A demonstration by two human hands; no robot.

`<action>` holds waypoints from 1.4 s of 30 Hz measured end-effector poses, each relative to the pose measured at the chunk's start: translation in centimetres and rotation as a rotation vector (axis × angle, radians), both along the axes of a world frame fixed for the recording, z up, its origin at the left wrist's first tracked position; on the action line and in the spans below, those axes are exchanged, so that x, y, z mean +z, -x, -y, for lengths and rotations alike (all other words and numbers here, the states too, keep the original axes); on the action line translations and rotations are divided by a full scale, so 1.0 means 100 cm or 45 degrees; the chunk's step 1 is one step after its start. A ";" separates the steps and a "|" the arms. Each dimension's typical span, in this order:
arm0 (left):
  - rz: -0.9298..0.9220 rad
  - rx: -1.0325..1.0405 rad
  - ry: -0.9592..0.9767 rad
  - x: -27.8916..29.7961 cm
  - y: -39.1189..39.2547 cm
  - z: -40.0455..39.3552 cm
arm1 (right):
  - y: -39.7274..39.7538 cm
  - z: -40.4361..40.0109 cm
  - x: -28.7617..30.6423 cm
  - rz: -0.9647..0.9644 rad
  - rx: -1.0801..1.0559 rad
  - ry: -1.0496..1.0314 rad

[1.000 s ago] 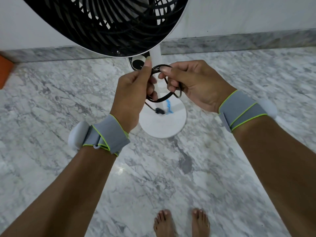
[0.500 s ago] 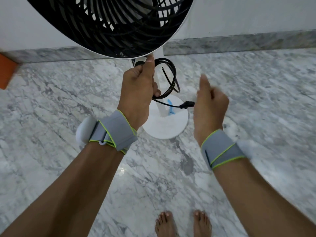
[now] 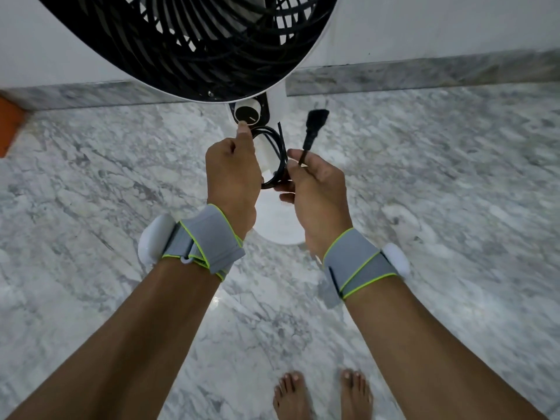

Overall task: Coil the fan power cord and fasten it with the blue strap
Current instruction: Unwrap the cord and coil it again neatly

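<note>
A black power cord (image 3: 274,147) is gathered into a small coil in front of the fan's white pole. My left hand (image 3: 231,174) grips the left side of the coil, thumb up. My right hand (image 3: 315,183) pinches the cord just below the black plug (image 3: 315,127), which sticks up above my fingers. The blue strap is hidden behind my hands. The standing fan (image 3: 197,40), black grille with a white rim, fills the top of the view, with its control dial (image 3: 247,115) just above my left thumb.
The fan's round white base (image 3: 277,225) sits on the marble floor (image 3: 439,207) between my wrists. A marble skirting and white wall run behind. An orange object (image 3: 10,128) is at the far left edge. My bare feet (image 3: 321,395) show at the bottom.
My right hand let go of the coil, swung out to the right, then came back holding the cord's plug end upright beside the coil. The left hand kept its grip.
</note>
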State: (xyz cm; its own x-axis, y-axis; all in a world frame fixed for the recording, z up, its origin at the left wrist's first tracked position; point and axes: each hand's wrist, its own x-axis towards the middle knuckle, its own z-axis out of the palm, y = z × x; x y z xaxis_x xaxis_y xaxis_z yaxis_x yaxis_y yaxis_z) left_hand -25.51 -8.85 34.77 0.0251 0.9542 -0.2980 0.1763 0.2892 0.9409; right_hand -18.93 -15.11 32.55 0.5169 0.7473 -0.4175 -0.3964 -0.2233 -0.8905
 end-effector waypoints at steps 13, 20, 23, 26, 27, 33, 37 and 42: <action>0.124 -0.468 0.276 0.018 0.014 -0.007 | -0.021 0.006 0.008 0.039 0.357 -0.137; -0.401 -0.665 -0.158 0.011 0.016 -0.006 | -0.026 0.008 0.003 0.361 0.472 -0.153; -0.476 -0.787 -0.350 0.008 0.022 -0.007 | -0.034 0.008 0.002 0.510 0.541 -0.120; -0.507 -0.916 -0.406 0.011 0.025 -0.008 | -0.036 0.008 0.001 0.634 0.599 -0.131; -0.502 -0.928 -0.385 0.012 0.024 -0.007 | -0.035 0.008 0.001 0.658 0.591 -0.142; -0.123 -0.922 0.013 0.016 0.016 -0.003 | -0.033 0.009 -0.002 0.649 0.470 -0.218; -0.047 -0.887 0.115 0.017 0.013 -0.001 | -0.041 0.006 -0.004 0.570 0.576 -0.173; -0.146 -0.955 0.128 0.016 0.014 0.001 | -0.050 0.005 -0.004 0.787 0.673 -0.161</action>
State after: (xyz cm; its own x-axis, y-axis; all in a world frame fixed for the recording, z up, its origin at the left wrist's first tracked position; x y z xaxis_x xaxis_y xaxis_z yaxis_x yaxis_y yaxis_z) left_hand -26.96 -8.92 36.36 0.6190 0.6621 -0.4223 0.4542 0.1369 0.8803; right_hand -13.97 -15.65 32.18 0.1924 0.9789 -0.0692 0.3028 -0.1263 -0.9446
